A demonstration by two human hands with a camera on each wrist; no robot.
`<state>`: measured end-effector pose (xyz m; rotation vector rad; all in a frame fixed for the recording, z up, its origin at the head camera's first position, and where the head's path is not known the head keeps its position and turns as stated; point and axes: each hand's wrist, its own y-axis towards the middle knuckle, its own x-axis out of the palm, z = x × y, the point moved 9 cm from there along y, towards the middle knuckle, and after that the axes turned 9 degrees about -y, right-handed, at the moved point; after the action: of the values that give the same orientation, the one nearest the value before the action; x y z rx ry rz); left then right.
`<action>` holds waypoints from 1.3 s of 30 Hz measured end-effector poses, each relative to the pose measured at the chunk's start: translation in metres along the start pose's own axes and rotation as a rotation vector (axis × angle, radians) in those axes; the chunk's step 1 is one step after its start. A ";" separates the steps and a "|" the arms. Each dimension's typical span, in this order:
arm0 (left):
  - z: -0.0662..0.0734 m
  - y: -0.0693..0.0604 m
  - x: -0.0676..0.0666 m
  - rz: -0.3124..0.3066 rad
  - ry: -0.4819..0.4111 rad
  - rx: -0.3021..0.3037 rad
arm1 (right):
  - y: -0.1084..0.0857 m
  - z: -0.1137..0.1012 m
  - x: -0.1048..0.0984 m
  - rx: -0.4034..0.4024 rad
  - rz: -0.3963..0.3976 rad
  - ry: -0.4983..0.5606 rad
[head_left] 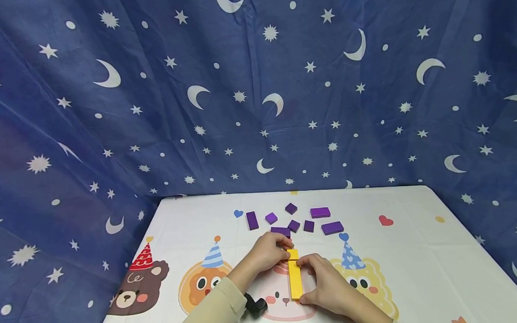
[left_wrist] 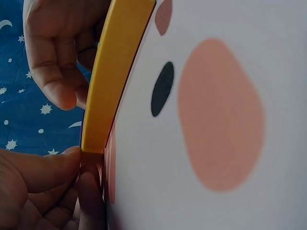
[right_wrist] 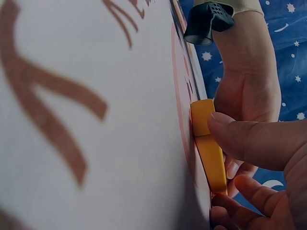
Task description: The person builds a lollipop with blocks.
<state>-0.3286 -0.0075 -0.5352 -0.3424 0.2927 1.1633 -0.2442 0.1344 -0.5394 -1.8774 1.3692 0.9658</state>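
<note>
A long yellow block [head_left: 295, 280] lies on the white tablecloth, pointing away from me. At its far end is a small yellow block [head_left: 292, 254], lined up with it. My left hand [head_left: 268, 251] pinches the small block between thumb and fingers, as the left wrist view shows at close range. From the right, my right hand [head_left: 331, 286] holds the long block, thumb by the near end and index finger by the far end. Its thumb [right_wrist: 249, 139] presses the yellow in the right wrist view. A purple oblong block [head_left: 280, 231] lies just beyond my left hand, partly hidden.
Several purple blocks lie farther back, among them an upright-pointing oblong [head_left: 252, 220], a small cube [head_left: 309, 226] and two oblongs on the right, one nearer [head_left: 332, 228]. A black wrist camera [head_left: 256, 306] sits by my left sleeve. A blue starry curtain [head_left: 256, 108] hangs behind the table.
</note>
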 end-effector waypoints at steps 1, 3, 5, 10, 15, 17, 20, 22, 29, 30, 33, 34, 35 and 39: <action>0.000 0.000 0.000 0.000 -0.001 0.001 | 0.000 0.000 0.000 0.001 0.000 0.001; 0.000 0.000 0.000 -0.001 0.000 0.003 | 0.000 0.000 0.000 0.004 -0.001 0.003; 0.000 0.000 0.000 -0.001 0.002 0.009 | 0.000 0.000 0.000 0.006 -0.002 0.003; -0.001 0.000 0.001 -0.004 0.004 0.007 | 0.000 0.000 0.000 0.009 0.004 -0.001; -0.003 0.001 0.002 -0.009 0.001 -0.010 | 0.001 0.001 0.000 0.014 0.006 0.006; -0.003 0.001 0.002 -0.008 -0.003 -0.006 | 0.001 0.001 0.000 0.016 0.005 0.013; -0.004 0.001 0.003 -0.008 -0.017 -0.002 | 0.000 0.002 -0.002 0.032 0.008 0.037; -0.004 0.001 0.002 -0.002 -0.039 -0.002 | 0.000 0.005 -0.003 0.060 0.010 0.066; -0.008 0.000 -0.001 0.025 -0.098 -0.022 | 0.000 0.010 -0.003 0.109 0.012 0.116; -0.008 -0.001 -0.001 0.025 -0.099 -0.020 | 0.000 0.010 -0.003 0.108 0.011 0.113; -0.007 -0.001 -0.001 0.023 -0.091 -0.024 | 0.000 0.009 -0.003 0.104 0.009 0.105; -0.007 -0.001 -0.001 0.023 -0.088 -0.024 | 0.000 0.009 -0.003 0.099 0.011 0.101; -0.007 -0.001 -0.001 0.024 -0.086 -0.024 | 0.000 0.008 -0.003 0.097 0.011 0.101; -0.008 -0.001 0.000 0.025 -0.081 -0.028 | 0.000 0.007 -0.003 0.091 0.010 0.096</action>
<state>-0.3278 -0.0113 -0.5426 -0.3163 0.2104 1.2041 -0.2460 0.1419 -0.5412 -1.8715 1.4547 0.8133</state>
